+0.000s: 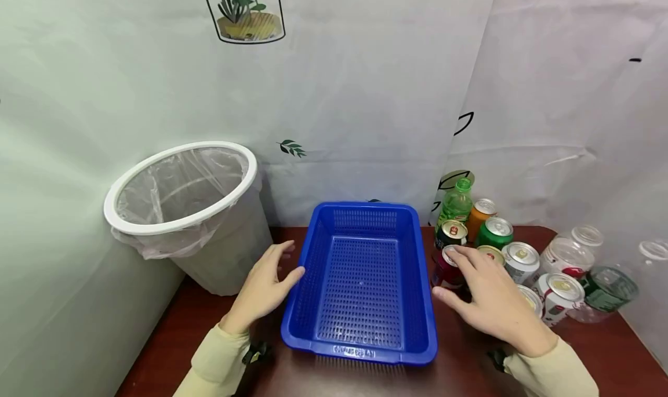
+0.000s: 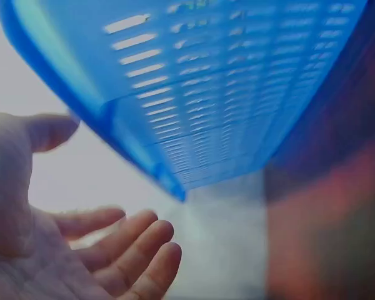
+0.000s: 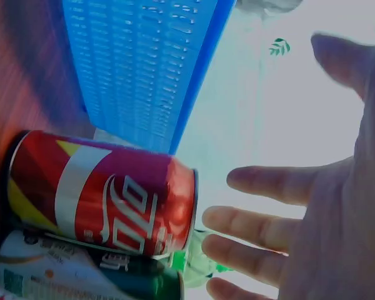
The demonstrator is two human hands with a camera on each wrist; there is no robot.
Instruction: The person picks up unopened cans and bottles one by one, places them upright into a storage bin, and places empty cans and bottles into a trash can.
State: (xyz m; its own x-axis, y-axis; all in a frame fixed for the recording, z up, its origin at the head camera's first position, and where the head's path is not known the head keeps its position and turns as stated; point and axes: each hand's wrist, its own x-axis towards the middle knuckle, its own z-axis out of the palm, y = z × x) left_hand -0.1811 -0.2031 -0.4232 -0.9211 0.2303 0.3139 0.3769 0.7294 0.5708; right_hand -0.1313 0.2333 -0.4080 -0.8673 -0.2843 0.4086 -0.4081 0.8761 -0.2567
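A blue plastic basket point(image 1: 360, 292) with slotted sides stands between the two hands, nothing inside it. My left hand point(image 1: 263, 287) hovers at its left side, thumb tip right by the rim; the left wrist view has the palm and fingers point(image 2: 153, 250) spread loosely and holding nothing. On the right, my right hand point(image 1: 490, 304) reaches over a group of drink cans, its fingers partly covering a red soda can point(image 1: 445, 274). In the right wrist view that can point(image 3: 119, 194) stands just beyond the outstretched fingertips point(image 3: 240, 178), with a gap between. A green-and-white can point(image 3: 81, 265) is beside it.
At the left stands a white waste bin point(image 1: 235, 252) with a clear liner. Several more cans, such as a green can point(image 1: 496, 233) and a white can point(image 1: 559, 298), crowd the right side. A green bottle point(image 1: 456, 203) is behind them; clear bottles point(image 1: 569, 255) stand farther right.
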